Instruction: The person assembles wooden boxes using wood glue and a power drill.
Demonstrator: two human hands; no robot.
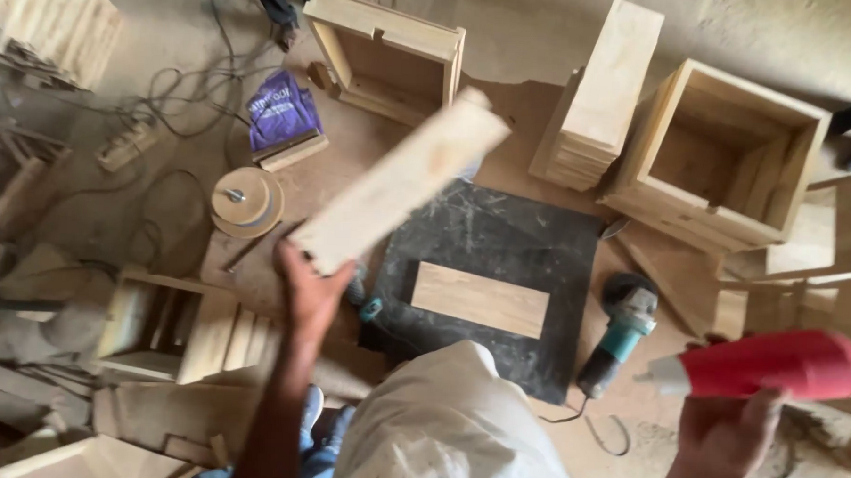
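My left hand [309, 291] grips one end of a pale wooden board [399, 182] and holds it up, tilted toward the upper right. In my right hand [725, 436] is a red bottle with a white nozzle [770, 366], lying sideways with the nozzle pointing left. Below them a black mat [501, 242] lies on the floor with a second flat wooden board [480, 299] on it. My knee in light cloth [447, 419] is at the bottom centre.
A teal angle grinder [620, 335] lies at the mat's right edge. Open wooden boxes [721, 155] [385, 49] and a stack of boards [600, 94] stand behind. A slatted crate [182, 325], a round disc [246, 201], a purple bag [281, 111] and cables [181, 89] lie at the left.
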